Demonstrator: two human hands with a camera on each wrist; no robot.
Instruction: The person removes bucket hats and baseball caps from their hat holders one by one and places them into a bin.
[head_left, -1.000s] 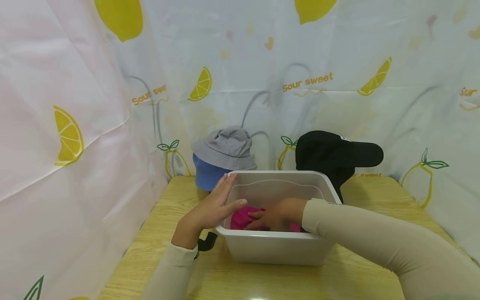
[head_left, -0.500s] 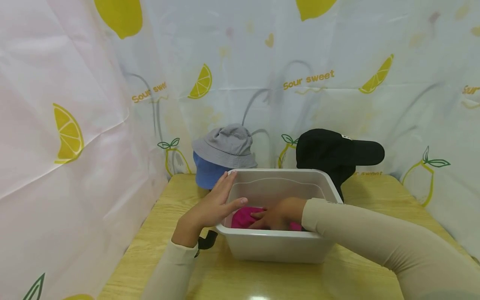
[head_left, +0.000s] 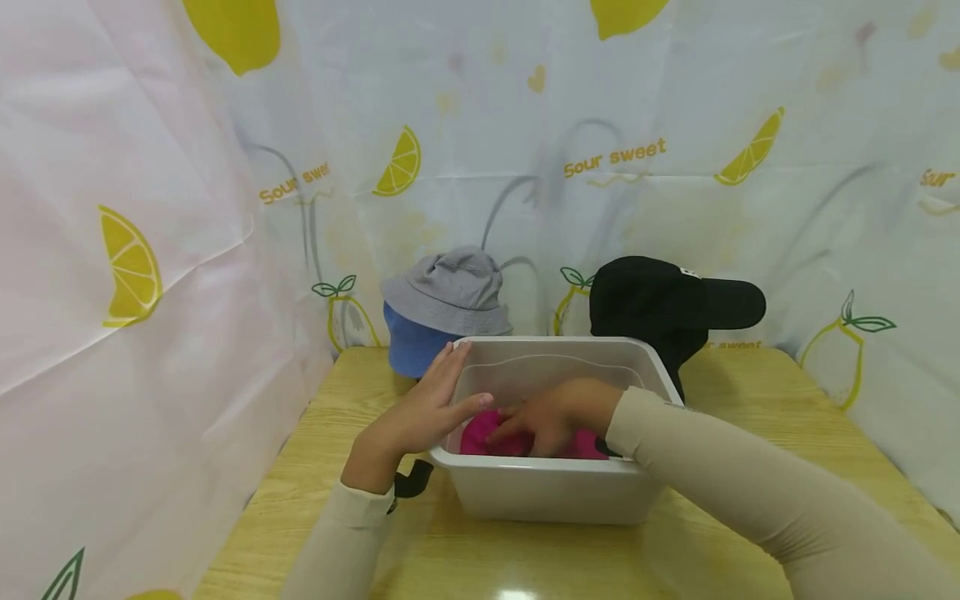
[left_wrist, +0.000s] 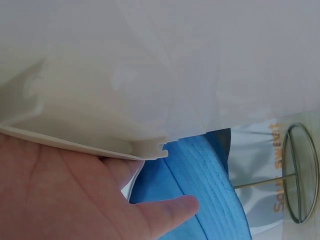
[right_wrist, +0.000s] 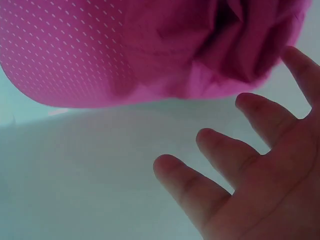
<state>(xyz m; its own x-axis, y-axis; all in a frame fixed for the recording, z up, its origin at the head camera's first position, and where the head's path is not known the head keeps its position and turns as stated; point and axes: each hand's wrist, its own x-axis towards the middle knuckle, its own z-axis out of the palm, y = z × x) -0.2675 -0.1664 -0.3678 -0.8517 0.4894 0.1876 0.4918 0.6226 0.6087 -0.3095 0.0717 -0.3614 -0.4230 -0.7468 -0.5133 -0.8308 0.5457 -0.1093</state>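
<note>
A white plastic tub [head_left: 551,496] stands on the wooden table in the head view. My left hand [head_left: 416,421] rests along its left rim, fingers straight and thumb held apart over the inside. Down in the tub lies a bright pink fabric cap [head_left: 478,435]. Over it is my right hand [head_left: 555,417], with fingers spread and pointing left. The right wrist view shows the cap's dotted, rounded edge and crumpled cloth [right_wrist: 235,40], and the fingertips [right_wrist: 167,165] stand loose beside it, not curled round it. The tub's front wall hides part of the cap.
Behind the tub's left corner, a grey bucket hat [head_left: 453,292] sits above a blue bucket hat [head_left: 411,346]. A black cap [head_left: 675,300] is behind the right corner, its brim pointing right. The left wrist view catches a round wire stand [left_wrist: 298,172]. A lemon-print cloth [head_left: 487,92] hangs behind.
My right hand has risen a little inside the tub, its wrist higher than before, and more pink shows below it. My left hand stays on the rim.
</note>
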